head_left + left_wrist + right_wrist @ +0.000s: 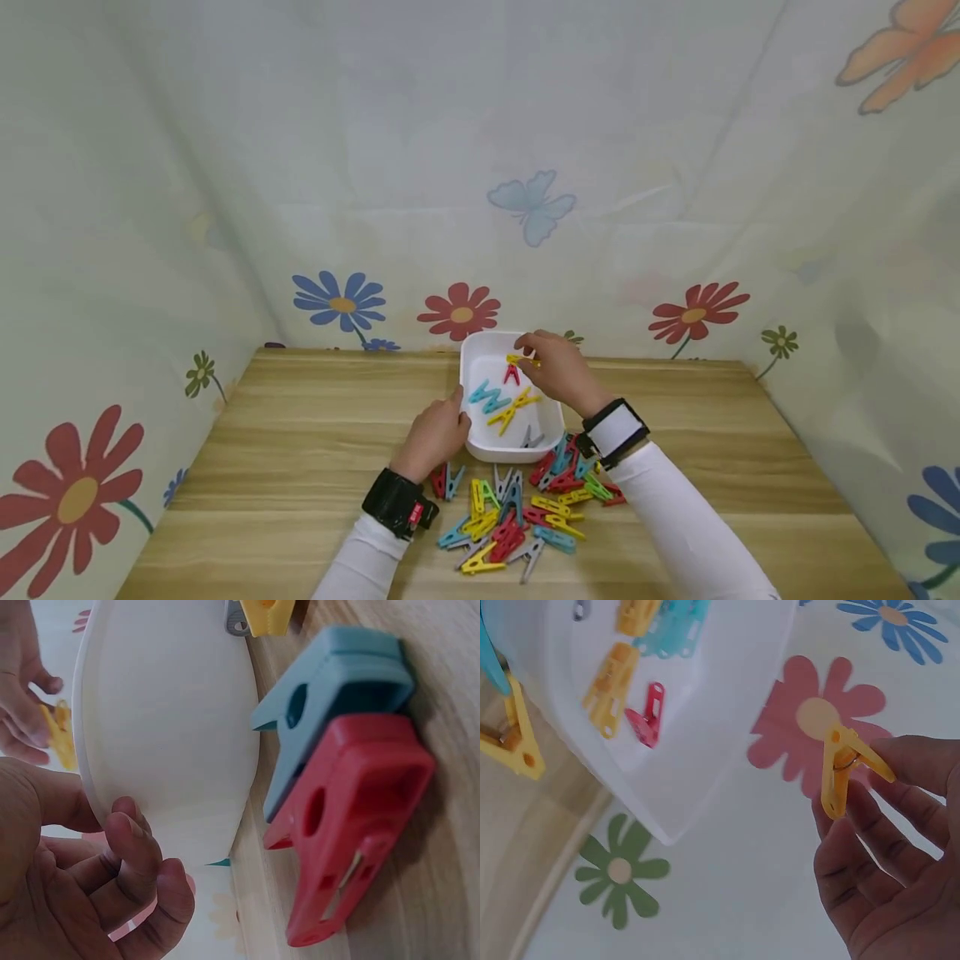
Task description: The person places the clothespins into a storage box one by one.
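A white plastic tray (pixel 501 455) stands on the table, several clothespins lying inside: blue, yellow, grey and one red clothespin (pixel 512 375). My left hand (pixel 432 433) holds the tray's left rim, with the thumb at the edge and the fingers curled against the outer wall in the left wrist view. Over the tray's far right part, my right hand (pixel 561 372) pinches a yellow clothespin (pixel 838 771) between thumb and fingers. The right wrist view shows this clothespin raised apart from the others. A red clothespin (pixel 360 832) and a teal clothespin (pixel 341 682) lie beside the tray near my left hand.
A loose pile of mixed clothespins (pixel 510 533) spreads over the wooden table (pixel 315 450) in front of the tray. More clothespins (pixel 566 462) lie by its near right corner, under the right wrist. A flower-printed cloth (pixel 420 208) hangs behind and along both sides.
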### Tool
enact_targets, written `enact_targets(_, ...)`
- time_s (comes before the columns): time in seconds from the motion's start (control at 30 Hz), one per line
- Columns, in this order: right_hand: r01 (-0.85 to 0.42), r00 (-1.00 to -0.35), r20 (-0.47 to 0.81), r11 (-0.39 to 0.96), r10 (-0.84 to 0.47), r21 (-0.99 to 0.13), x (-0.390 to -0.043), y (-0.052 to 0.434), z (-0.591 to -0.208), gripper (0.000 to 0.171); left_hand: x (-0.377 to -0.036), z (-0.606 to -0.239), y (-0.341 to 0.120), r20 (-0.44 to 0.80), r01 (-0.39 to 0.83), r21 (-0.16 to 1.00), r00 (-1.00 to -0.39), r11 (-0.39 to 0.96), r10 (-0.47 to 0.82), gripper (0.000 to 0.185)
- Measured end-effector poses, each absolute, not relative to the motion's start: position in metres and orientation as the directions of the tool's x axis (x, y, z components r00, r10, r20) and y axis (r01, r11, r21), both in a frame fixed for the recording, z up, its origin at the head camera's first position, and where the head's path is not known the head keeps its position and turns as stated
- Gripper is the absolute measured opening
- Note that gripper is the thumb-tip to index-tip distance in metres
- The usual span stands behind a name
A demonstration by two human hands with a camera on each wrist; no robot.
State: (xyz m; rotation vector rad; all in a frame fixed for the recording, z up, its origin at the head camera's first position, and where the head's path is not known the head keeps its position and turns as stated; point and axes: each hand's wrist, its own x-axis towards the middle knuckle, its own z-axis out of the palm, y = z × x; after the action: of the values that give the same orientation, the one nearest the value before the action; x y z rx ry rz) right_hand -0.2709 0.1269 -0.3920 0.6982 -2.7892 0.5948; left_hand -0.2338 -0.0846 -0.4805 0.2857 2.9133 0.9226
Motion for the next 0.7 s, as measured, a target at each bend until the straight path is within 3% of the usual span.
enact_targets(0.13,-0.461,-0.886,0.228,0.815,-0.403,-0.350,-0.277,0.122,-0.405,0.032,-0.233,-0.483,-0.085,-0.003,0.159,0.580,-0.980,0.799,0.197,0.056)
enact_targets(0.37,-0.416,-0.899,-0.001,0.856,-0.438,-0.307,-0.270,0.124,-0.416,0.088,-0.234,-0.484,-0.085,-0.003,0.170,0.578,-0.978,0.798,0.210,0.056)
enact_targets(0.53,-0.458,-0.885,0.071,0.835,-0.460,-0.306,-0.258,0.131,-0.408,0.093,-0.236,-0.483,-0.085,-0.004,0.161,0.583,-0.980,0.796,0.201,0.056)
enact_targets(0.7,-0.555,-0.830,0.197,0.806,-0.521,-0.206,-0.229,0.143,-0.395,0.092,-0.235,-0.479,-0.085,0.002,0.163,0.574,-0.980,0.802,0.197,0.056)
